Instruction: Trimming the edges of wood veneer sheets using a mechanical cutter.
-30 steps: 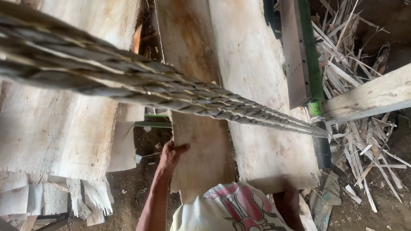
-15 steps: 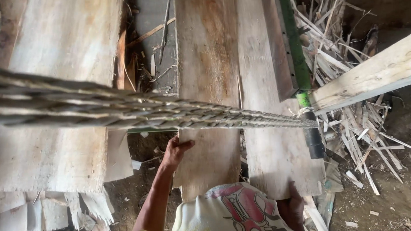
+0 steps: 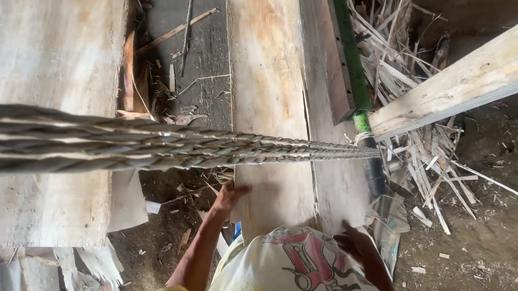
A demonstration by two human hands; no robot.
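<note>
My left hand (image 3: 229, 196) grips the left edge of a long pale wooden plank (image 3: 267, 93) that runs away from me over the ground. My right hand (image 3: 354, 245) is at the near end of a second pale plank (image 3: 329, 189) lying alongside on the right; it is blurred and its grip is unclear. A thick bundle of twisted grey ropes (image 3: 156, 146) crosses the view from the left, above my hands, and is tied to a green pole (image 3: 351, 62). My patterned shirt (image 3: 292, 270) fills the bottom of the view.
A wide pale slab (image 3: 44, 67) lies at the left with torn pieces below it. A squared timber beam (image 3: 458, 87) juts in from the right. Splinters and offcuts (image 3: 420, 151) are heaped right of the pole. Dark dirt lies between the boards.
The view has shifted, so the rope bundle now lies flatter and lower. My left hand stays on the plank's edge. My right hand has come into view at the plank's near end.
</note>
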